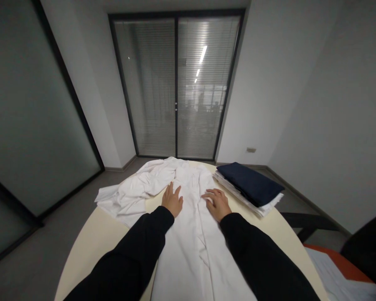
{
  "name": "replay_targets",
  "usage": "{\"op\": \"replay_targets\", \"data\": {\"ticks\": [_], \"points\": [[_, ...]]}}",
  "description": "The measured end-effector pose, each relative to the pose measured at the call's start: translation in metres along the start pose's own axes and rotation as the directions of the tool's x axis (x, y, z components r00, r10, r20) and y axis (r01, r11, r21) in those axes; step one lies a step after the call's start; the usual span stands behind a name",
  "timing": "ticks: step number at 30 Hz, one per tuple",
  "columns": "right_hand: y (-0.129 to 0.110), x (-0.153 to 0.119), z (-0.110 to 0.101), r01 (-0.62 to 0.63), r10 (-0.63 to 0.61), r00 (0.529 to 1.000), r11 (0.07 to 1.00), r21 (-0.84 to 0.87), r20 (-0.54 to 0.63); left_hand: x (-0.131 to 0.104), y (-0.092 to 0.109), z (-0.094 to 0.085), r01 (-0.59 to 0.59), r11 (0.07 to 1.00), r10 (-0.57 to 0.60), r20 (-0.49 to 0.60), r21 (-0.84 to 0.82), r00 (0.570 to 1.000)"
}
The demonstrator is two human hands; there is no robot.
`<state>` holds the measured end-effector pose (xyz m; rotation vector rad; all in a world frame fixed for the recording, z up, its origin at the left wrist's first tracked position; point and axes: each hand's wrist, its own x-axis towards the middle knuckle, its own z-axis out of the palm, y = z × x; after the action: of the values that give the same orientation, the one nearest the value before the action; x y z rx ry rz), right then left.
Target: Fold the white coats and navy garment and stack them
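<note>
A long white coat-like garment (188, 238) lies lengthwise over the round table, its near end running out of the bottom of the view. One white sleeve (131, 194) spreads crumpled to the left, past the table's edge. My left hand (173, 200) rests on the garment's left side, fingers apart. On its right side lies my right hand (217, 203), fingers spread and a little bent, close to the front edge seam. Neither hand grips anything. The cloth between them looks mostly flat, with a few small folds lower down.
Right of the garment, a folded dark blue cloth (250, 182) sits on folded white cloth (265, 211) on the cream table (97, 242). An orange-red surface with white material (335, 267) and a black chair (371, 246) stand lower right. Glass doors (177, 88) are behind.
</note>
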<state>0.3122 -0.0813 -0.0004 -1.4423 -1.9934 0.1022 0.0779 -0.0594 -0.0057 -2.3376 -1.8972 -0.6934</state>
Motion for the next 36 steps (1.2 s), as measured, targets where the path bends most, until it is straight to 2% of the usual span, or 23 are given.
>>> {"op": "replay_targets", "data": {"ticks": [2,4,6,9,12,17,22,29,32,34,36], "points": [[-0.007,-0.001,-0.008,0.173,-0.182,0.978,0.981,0.092,0.103,-0.001,-0.003,-0.002,-0.072,0.997,0.072,0.007,-0.022,0.997],[-0.014,-0.003,-0.015,0.298,-0.325,0.932,0.939,0.172,0.161,-0.002,-0.005,-0.003,-0.130,0.991,0.131,0.027,-0.040,0.991],[-0.019,-0.005,-0.020,0.368,-0.401,0.897,0.911,0.188,0.187,-0.002,-0.005,-0.003,-0.157,0.986,0.159,0.040,-0.052,0.986],[-0.025,-0.006,-0.025,0.423,-0.447,0.864,0.894,0.148,0.232,-0.003,-0.004,-0.006,-0.213,0.973,0.218,0.048,-0.083,0.975],[-0.027,-0.006,-0.028,0.432,-0.447,0.855,0.895,0.114,0.264,-0.004,0.000,-0.012,-0.332,0.931,0.346,0.075,-0.154,0.935],[-0.026,-0.006,-0.022,0.399,-0.407,0.878,0.913,0.083,0.251,-0.005,0.005,-0.020,-0.465,0.853,0.490,0.054,-0.238,0.870],[-0.028,0.000,-0.016,0.345,-0.357,0.899,0.934,0.089,0.255,-0.005,0.006,-0.020,-0.479,0.835,0.509,0.049,-0.272,0.859],[-0.036,0.007,-0.018,0.267,-0.286,0.952,0.950,0.161,0.106,-0.004,0.005,-0.018,-0.486,0.831,0.518,0.056,-0.271,0.853],[-0.035,0.005,-0.011,0.244,-0.265,0.955,0.958,0.154,0.136,-0.004,0.007,-0.024,-0.490,0.826,0.524,0.059,-0.278,0.850],[-0.032,0.003,-0.006,0.243,-0.268,0.952,0.956,0.167,0.149,-0.006,0.011,-0.033,-0.523,0.809,0.555,0.054,-0.268,0.830],[-0.029,0.001,-0.003,0.225,-0.254,0.958,0.955,0.195,0.137,-0.013,0.018,-0.043,-0.607,0.753,0.635,0.043,-0.254,0.771]]}}
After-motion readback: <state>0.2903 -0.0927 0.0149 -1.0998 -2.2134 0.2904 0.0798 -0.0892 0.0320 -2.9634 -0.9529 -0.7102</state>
